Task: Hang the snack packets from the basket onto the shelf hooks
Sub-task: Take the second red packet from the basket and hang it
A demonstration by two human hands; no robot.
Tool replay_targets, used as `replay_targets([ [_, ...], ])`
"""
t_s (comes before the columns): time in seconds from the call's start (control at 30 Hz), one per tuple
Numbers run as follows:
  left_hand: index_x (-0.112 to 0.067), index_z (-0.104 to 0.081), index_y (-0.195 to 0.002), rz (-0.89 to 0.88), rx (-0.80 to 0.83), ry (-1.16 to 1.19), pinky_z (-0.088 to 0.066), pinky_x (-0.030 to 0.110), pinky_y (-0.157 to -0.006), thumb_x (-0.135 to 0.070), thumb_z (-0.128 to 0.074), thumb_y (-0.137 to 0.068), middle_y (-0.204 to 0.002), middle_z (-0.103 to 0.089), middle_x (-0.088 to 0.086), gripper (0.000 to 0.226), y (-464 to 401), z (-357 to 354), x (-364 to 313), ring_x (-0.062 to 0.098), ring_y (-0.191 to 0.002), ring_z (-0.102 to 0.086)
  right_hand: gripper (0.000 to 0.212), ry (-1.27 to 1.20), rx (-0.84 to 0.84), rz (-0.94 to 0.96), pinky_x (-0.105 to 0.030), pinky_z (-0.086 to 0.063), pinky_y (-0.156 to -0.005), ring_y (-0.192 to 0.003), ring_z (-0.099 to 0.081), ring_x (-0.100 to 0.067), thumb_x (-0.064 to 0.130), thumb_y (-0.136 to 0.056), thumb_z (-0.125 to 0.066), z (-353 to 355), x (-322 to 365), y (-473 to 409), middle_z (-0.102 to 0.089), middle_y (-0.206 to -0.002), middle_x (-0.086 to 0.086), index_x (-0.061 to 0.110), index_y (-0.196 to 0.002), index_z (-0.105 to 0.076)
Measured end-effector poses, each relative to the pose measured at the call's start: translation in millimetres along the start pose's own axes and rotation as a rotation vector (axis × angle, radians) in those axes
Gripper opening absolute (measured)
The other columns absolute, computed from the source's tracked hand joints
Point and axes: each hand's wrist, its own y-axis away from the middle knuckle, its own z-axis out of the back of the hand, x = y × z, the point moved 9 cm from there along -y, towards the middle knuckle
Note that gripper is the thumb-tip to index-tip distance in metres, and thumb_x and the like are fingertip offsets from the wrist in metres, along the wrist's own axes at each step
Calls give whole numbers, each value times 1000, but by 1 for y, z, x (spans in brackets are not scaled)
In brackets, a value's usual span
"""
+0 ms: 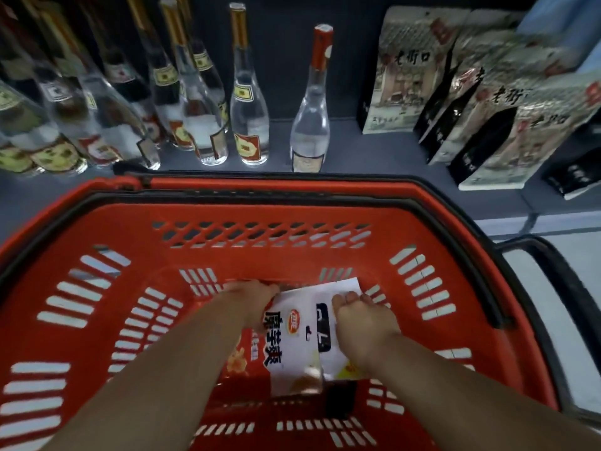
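Both hands are down inside the red slotted plastic shopping basket (325, 222), working the pile at its bottom. Left hand (257, 297) lies at the top-left corner of the white flat foil snack packet with black lettering (292, 340); its fingers curl over the packet's edge, so the grip reads as closed on it, though the fingertips themselves are hidden. Right hand (361, 317) sits on the second white packet with a black panel (325, 327), fingers curled and pinching near its upper edge. A red-orange packet (242, 349) shows underneath, mostly covered by the left forearm.

Handling, as a judgement: the packets look light, thin and floppy, with a slick film surface, so a flat press will slide; a pinch at the sealed top strip is the surest hold, and that is where a hang hole would be, though no hole is visible. Contents are probably crushable, so no squeezing mid-body.

No packet is lifted clear yet; all lie in the basket. Shelf hooks are out of view. Beyond the basket, clear glass bottles with gold and red labels (248, 102) stand on the dark grey shelf (374, 148), with grey printed stand-up pouches (403, 76) to the right.
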Motion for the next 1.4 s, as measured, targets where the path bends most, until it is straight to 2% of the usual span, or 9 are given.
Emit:
replay_targets([
  [0.2, -22, -55, -127, -12, -91, -29, -46, 34, -91, -42, -75, -75, -126, -54, 1, 59, 21, 13, 10, 21, -116, -52, 44, 22, -2, -13, -37, -42, -96, -123, -47, -26, 8, -89, -45, 12, -3, 11, -48, -133, -8, 13, -133, -41],
  [0.33, -21, -67, -108, 59, -295, 405, -45, 31, -75, -49, -76, -72, -107, -69, -2, 47, 56, 49, 54, 20, -101, -62, 41, -89, 63, 10, -34, -50, -88, -110, -58, -21, 17, -89, -55, 10, -11, 5, -57, -124, -1, 23, -128, -48],
  [0.43, -18, -73, -80, 99, -423, 813, -52, 33, -74, -32, -86, -65, -82, -75, -1, 24, 80, 58, 76, 17, -79, -69, 50, -521, 148, 75, -33, -50, -92, -107, -61, -13, 21, -78, -73, 6, -8, -3, -64, -117, 7, 25, -124, -54],
  [0.57, -3, -73, -85, 111, -458, 1127, -59, 46, -70, -18, -87, -64, -81, -75, 13, 29, 103, 55, 76, 32, -77, -72, 33, -1150, 87, 121, -3, -44, -53, -67, -62, 11, 7, -78, -76, 34, 3, -2, -65, -89, 14, 23, -100, -59],
  [0.63, 1, -72, -88, 115, -492, 1249, -59, 33, -61, -8, -83, -68, -78, -76, 10, 24, 113, 55, 73, 25, -70, -73, 38, -1280, 111, 114, -2, -44, -57, -75, -58, 12, 13, -77, -77, 35, 6, -5, -63, -91, 19, 30, -104, -55],
  [0.8, -13, -75, -91, 86, -424, 1312, -58, 24, -68, -7, -80, -73, -84, -77, -1, 20, 124, 51, 56, 16, -79, -74, 41, -1105, 229, 153, -32, -49, -97, -100, -65, -7, 25, -75, -80, 18, 31, -5, -69, -105, 14, 35, -110, -61],
  [0.97, -21, -70, -104, 106, -319, 1336, -52, 14, -63, -8, -70, -84, -98, -76, -2, 24, 129, 42, 54, 3, -81, -71, 40, -1094, 106, 102, -33, -49, -96, -100, -66, -16, 22, -81, -74, 22, 23, -10, -70, -109, 2, 17, -119, -63],
  [1.13, -22, -68, -110, 54, -434, 1373, -53, 18, -70, -12, -62, -90, -100, -76, -3, 23, 143, 69, 51, 8, -90, -71, 29, -1127, 19, 95, -32, -55, -87, -86, -71, -15, 22, -77, -78, 53, 8, -10, -75, -96, -1, 15, -104, -71],
  [1.4, -17, -71, -98, 15, -670, 1426, -53, 19, -58, -11, -66, -87, -81, -77, -4, 14, 237, 191, 36, 9, -72, -73, 12, -1197, -121, 140, -35, -59, -78, -75, -73, -21, 22, -79, -76, 196, -13, 72, -77, -81, -4, 13, -87, -76],
])
